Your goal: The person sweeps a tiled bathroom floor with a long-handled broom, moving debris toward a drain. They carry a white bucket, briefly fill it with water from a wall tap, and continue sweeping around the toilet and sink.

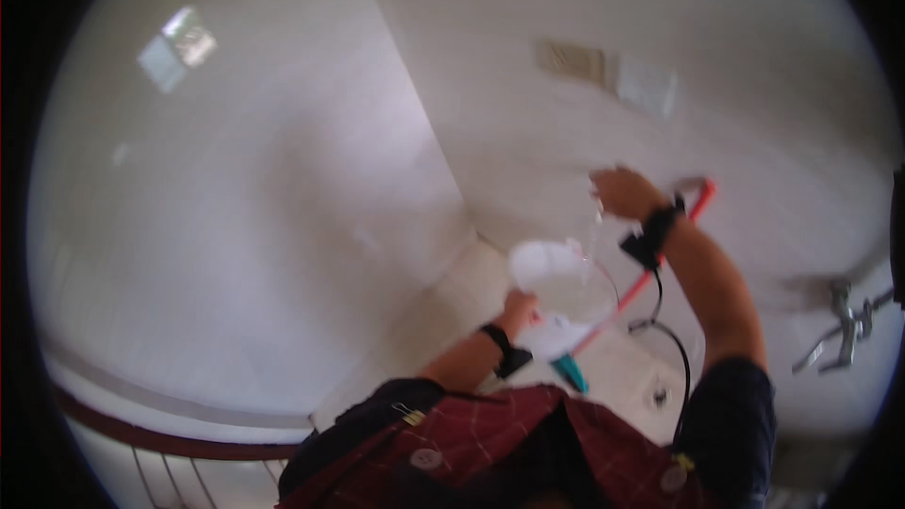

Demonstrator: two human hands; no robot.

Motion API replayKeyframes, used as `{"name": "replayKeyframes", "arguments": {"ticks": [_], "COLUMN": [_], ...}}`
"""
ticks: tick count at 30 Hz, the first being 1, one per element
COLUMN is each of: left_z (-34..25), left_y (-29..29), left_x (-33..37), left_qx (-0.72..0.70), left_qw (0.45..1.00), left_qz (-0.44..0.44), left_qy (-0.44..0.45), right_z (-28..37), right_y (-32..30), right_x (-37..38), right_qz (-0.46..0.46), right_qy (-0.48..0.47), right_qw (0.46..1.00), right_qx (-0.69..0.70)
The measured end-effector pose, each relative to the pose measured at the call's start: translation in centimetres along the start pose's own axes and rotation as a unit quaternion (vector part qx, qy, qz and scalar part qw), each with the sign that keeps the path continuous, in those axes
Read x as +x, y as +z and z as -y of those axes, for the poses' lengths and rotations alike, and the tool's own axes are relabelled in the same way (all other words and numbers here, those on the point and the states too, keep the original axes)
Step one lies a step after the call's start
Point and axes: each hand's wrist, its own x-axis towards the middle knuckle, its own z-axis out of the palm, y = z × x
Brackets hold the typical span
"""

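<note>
Closest to my camera is the maroon checked garment (500, 424), and beyond it I have the left hand (520, 309) on the near edge of the white bucket (542, 266), fingers curled closed over it. The right hand (629, 192) is raised above and to the right, near the wall (754, 123), fingers loosely bent; blur stops me telling whether they pinch anything. A pale streak (598, 217), perhaps water, drops from them toward the bucket. To do this well, I'd judge, the left grip should stay firm and the rim steady under the streak, with the right hand clear of the red pole (702, 200). The bucket sits in front of me, between the garment and the room's corner, beside the teal piece (570, 372). Its mouth seems to face up, toward me; its long axis appears roughly base to mouth, foreshortened, so I cannot fix its lean.
</note>
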Motion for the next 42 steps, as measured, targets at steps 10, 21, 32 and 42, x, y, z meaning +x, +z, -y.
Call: {"name": "replayKeyframes", "arguments": {"ticks": [10, 21, 32, 42], "left_z": [-3.7, 4.5, 15.6, 23.1], "left_y": [1.8, 0.4, 3.0, -13.3], "left_x": [-2.2, -2.3, -3.4, -25.7], "left_qx": [-0.039, -0.049, -0.051, -0.103], "left_qw": [0.956, 0.919, 0.822, 0.729], "left_qz": [-0.125, -0.209, -0.463, -0.557], "left_qy": [-0.263, -0.332, -0.327, -0.384], "right_z": [1.8, -3.1, -8.4, -5.2], "right_y": [-1.2, 10.3, 38.9, 33.4], "right_x": [2.5, -8.8, -31.3, -32.4], "right_qz": [0.142, -0.101, 0.392, 0.546], "right_qy": [0.106, 0.329, 0.181, 0.163], "right_qw": [0.983, 0.915, 0.902, 0.821], "right_qx": [-0.045, 0.208, -0.025, -0.039]}}
